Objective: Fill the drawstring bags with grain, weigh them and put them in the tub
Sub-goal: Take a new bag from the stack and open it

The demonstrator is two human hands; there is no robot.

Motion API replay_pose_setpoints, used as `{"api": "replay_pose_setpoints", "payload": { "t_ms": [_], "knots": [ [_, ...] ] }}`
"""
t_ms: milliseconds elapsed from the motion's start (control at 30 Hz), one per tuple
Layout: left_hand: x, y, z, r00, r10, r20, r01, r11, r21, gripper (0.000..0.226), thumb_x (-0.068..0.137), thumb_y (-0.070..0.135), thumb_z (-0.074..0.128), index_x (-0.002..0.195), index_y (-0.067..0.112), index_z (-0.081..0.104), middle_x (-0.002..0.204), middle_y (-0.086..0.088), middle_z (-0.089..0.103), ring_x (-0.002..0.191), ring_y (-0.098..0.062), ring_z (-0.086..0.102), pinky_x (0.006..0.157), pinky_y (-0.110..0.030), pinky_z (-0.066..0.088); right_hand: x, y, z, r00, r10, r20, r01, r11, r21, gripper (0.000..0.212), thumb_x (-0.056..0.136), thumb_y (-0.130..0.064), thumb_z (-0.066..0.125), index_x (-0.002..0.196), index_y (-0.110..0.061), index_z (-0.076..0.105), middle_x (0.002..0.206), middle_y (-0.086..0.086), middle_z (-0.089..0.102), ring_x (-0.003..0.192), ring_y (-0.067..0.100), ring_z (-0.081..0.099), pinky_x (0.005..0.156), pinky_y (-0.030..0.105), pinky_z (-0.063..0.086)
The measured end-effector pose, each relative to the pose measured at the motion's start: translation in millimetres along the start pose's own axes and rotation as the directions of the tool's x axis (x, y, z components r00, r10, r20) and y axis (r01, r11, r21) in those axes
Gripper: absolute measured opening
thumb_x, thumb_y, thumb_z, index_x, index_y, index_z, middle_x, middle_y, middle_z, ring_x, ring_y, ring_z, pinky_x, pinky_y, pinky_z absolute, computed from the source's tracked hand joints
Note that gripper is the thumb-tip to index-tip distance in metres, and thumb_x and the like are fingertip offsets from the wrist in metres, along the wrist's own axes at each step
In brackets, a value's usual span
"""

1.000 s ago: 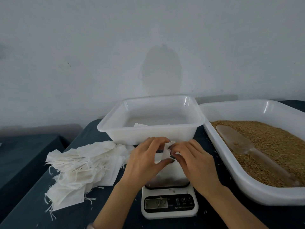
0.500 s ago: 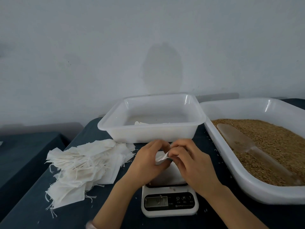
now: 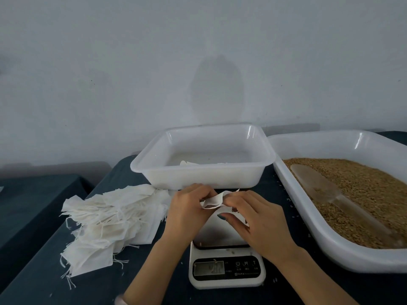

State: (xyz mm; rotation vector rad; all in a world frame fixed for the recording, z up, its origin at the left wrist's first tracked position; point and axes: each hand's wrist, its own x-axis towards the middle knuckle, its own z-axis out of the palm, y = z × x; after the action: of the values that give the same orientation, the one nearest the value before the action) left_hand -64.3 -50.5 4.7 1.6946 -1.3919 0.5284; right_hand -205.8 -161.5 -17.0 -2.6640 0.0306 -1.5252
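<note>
Dark tabletop (image 3: pixel 105 282) carries a scale (image 3: pixel 226 274), above which left hand (image 3: pixel 187 214) and right hand (image 3: pixel 259 225) together pinch one bag (image 3: pixel 212 202), its mouth spanning left to right, tub (image 3: pixel 198 177) directly beyond.

Both hands meet over the scale (image 3: pixel 226 271): the left hand (image 3: pixel 187 213) pinches one side of a small white bag (image 3: pixel 212 201) and the right hand (image 3: pixel 257 225) pinches the other. The scale's display is lit but too blurred to read. Just behind sits the tub (image 3: pixel 202 176), something white lying inside. Left, a pile of empty bags (image 3: pixel 110 219). Right, a tray (image 3: pixel 330 245) of grain (image 3: pixel 363 190), with a clear scoop (image 3: pixel 326 190) lying on top.
</note>
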Motion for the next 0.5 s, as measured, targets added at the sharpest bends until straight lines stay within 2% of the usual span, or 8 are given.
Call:
{"api": "replay_pose_setpoints", "payload": {
  "t_ms": [100,167,233,300,367,433,500],
  "knots": [
    [-0.6,0.3,0.5,0.999,0.026,0.030,-0.027,0.999,0.018,0.023,0.066,-0.003,0.082,0.066,0.010,0.063,0.064,0.001,0.059,0.058,-0.016,0.051,0.047,-0.039,0.045,-1.1,0.4,1.0,1.000,-0.021,-0.011,0.021,1.000,-0.013,0.020,0.094,-0.035,0.064,0.101,-0.017,0.069,0.104,-0.005,0.069,0.091,0.009,0.064,0.073,0.017,0.051],
    [-0.4,1.2,0.6,0.999,0.014,0.043,-0.016,0.999,0.039,0.020,0.067,0.002,0.082,0.072,0.010,0.064,0.071,0.002,0.060,0.064,-0.017,0.053,0.050,-0.041,0.048,-1.2,0.4,0.7,1.000,-0.028,-0.012,0.028,1.000,0.004,0.018,0.095,-0.030,0.064,0.098,-0.014,0.072,0.102,-0.004,0.069,0.091,0.011,0.064,0.072,0.020,0.054],
    [-1.0,3.0,-0.2,0.997,0.007,0.077,-0.010,0.999,0.031,0.021,0.072,0.014,0.078,0.088,0.013,0.065,0.088,0.005,0.062,0.080,-0.014,0.057,0.064,-0.034,0.052,0.0,-0.2,-0.1,1.000,-0.028,-0.001,0.028,0.999,0.030,0.019,0.097,-0.028,0.061,0.099,-0.013,0.071,0.102,-0.003,0.069,0.094,0.011,0.064,0.076,0.020,0.054],
    [-2.1,3.8,0.0,0.984,-0.006,0.177,0.007,1.000,-0.004,0.046,0.073,0.022,0.077,0.115,0.017,0.061,0.114,0.008,0.061,0.104,-0.009,0.057,0.086,-0.023,0.049,1.4,-1.4,-1.0,0.999,-0.033,0.020,0.031,0.998,0.053,0.021,0.099,-0.029,0.056,0.100,-0.013,0.070,0.104,-0.003,0.068,0.099,0.011,0.063,0.081,0.019,0.053],
    [-3.8,4.1,-0.2,0.959,-0.025,0.282,0.040,0.998,-0.046,0.067,0.072,0.027,0.077,0.134,0.022,0.050,0.130,0.013,0.056,0.117,-0.002,0.052,0.096,-0.015,0.041,2.2,-2.8,-1.8,0.998,-0.039,0.043,0.035,0.996,0.087,0.024,0.102,-0.031,0.052,0.098,-0.015,0.069,0.106,-0.005,0.066,0.102,0.010,0.060,0.083,0.018,0.051],
    [-4.5,4.6,0.2,0.936,-0.040,0.351,0.072,0.994,-0.079,0.072,0.072,0.031,0.074,0.138,0.026,0.045,0.128,0.016,0.058,0.114,0.000,0.053,0.094,-0.011,0.040,2.2,-3.4,-2.0,0.997,-0.044,0.059,0.036,0.993,0.116,0.021,0.101,-0.033,0.053,0.097,-0.017,0.066,0.106,-0.007,0.064,0.103,0.009,0.058,0.082,0.019,0.050],
    [-4.8,5.0,0.6,0.926,-0.057,0.373,0.101,0.990,-0.098,0.066,0.073,0.033,0.074,0.133,0.026,0.048,0.118,0.017,0.062,0.104,-0.001,0.057,0.086,-0.012,0.043,1.2,-2.9,-0.8,0.997,-0.048,0.064,0.041,0.993,0.108,0.015,0.097,-0.032,0.059,0.095,-0.018,0.063,0.103,-0.006,0.062,0.100,0.011,0.057,0.079,0.021,0.050]
  ]
}}
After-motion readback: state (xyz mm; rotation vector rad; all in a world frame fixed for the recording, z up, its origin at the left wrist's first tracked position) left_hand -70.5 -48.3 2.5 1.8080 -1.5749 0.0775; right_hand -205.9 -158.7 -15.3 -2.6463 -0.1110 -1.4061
